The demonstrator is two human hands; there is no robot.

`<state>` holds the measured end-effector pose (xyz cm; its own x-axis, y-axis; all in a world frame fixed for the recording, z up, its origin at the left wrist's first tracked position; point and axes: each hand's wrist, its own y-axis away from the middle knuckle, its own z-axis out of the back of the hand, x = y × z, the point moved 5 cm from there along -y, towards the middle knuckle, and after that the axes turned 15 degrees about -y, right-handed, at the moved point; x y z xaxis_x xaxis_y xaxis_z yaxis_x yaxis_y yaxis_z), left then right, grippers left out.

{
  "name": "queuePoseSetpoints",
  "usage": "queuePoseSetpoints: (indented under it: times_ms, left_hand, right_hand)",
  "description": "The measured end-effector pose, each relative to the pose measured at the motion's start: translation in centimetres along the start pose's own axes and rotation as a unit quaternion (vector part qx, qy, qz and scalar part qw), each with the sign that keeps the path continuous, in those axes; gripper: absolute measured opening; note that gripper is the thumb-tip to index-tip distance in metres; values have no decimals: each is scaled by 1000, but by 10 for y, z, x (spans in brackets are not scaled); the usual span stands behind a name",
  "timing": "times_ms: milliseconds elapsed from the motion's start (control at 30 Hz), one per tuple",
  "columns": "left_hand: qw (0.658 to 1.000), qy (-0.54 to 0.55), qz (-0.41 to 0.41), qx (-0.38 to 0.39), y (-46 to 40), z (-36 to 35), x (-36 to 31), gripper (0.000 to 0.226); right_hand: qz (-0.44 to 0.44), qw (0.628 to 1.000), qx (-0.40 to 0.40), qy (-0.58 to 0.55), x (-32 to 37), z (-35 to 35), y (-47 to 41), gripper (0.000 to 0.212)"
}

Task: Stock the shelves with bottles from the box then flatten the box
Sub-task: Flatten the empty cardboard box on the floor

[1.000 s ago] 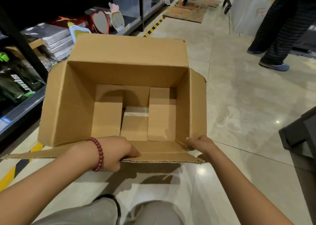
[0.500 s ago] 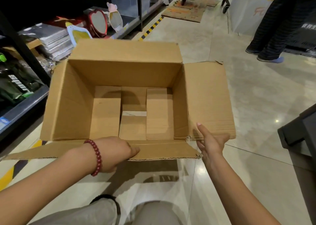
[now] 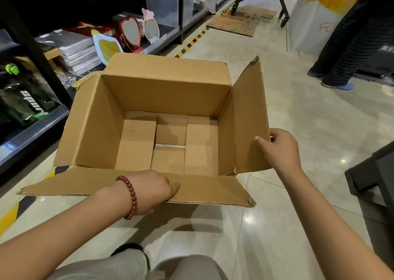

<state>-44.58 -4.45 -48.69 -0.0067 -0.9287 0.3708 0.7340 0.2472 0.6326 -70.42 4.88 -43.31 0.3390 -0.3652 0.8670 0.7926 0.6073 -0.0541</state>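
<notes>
Empty box (image 3: 170, 117) held open above the floor (image 3: 298, 113), beside the shelves (image 3: 32, 135); flattening not begun.
Left hand (image 3: 149, 191) grips the near flap to steady it; right hand (image 3: 281, 149) pinches the side flap, apparently folding it outward. No bottles inside.

White block letters, perhaps "SODA", run sideways on a dark green package (image 3: 32, 105) on the low shelf, well left of the left hand (image 3: 153, 191); nothing else is legible.
</notes>
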Motion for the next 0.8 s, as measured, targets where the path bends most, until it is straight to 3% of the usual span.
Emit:
queuePoseSetpoints:
  times_ms: [67, 133, 367, 567, 800]
  left_hand:
    - [1000, 13, -12, -4, 3, 1, -4, 75]
    - [999, 32, -30, -3, 5, -1, -9, 71]
    - [998, 13, -62, -7, 8, -14, -28, 79]
    - [999, 36, -37, 11, -9, -36, -29, 81]
    - [996, 54, 50, 47, -49, -81, 0, 80]
  right_hand:
    - [-38, 997, 64, -17, 9, -16, -5, 15]
    - [-62, 995, 79, -12, 9, -27, -4, 19]
    - [52, 995, -4, 85, 10, -39, 39, 15]
    - [77, 995, -68, -20, -19, -39, 64, 12]
    - [66, 992, -81, -76, -43, -87, 62, 27]
